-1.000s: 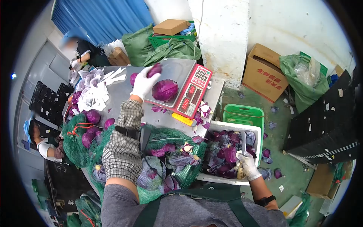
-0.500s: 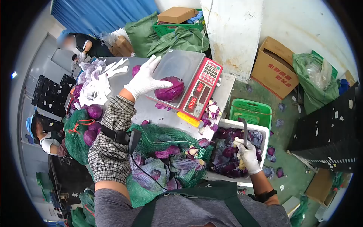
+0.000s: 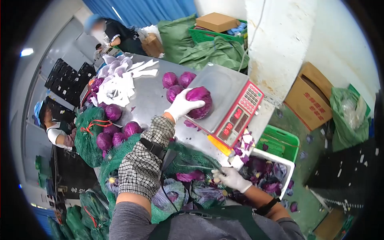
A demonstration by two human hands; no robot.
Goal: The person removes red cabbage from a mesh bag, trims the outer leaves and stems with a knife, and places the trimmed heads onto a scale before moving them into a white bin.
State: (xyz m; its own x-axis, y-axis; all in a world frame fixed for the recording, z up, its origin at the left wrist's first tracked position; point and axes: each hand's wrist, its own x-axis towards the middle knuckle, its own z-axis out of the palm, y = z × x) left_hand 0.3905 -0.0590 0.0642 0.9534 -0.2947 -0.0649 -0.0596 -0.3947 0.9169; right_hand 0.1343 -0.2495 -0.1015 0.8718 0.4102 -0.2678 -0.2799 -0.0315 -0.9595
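My left hand [image 3: 183, 105], in a white glove, is closed around the side of a red cabbage [image 3: 199, 102] at the left edge of the scale [image 3: 222, 86]. Whether the cabbage rests fully on the plate cannot be told. Three more red cabbages [image 3: 170, 80] sit just beyond that hand, beside the scale. My right hand [image 3: 232, 179], also gloved, is closed on a dark knife [image 3: 222, 171] above the green net [image 3: 188, 157] and loose outer leaves [image 3: 170, 194]. Most of the blade is hard to make out against the net.
A white foam box [image 3: 286, 166] of purple leaves and a green crate [image 3: 280, 142] stand right of the metal table [image 3: 150, 96]. White foam nets [image 3: 116, 90] and a green net bag [image 3: 90, 136] lie left. Two people [image 3: 120, 34] are in the background.
My right hand with the knife has moved left from over the foam box to the net. My left hand has tightened its hold on the cabbage. The view has shifted, revealing more cabbages.
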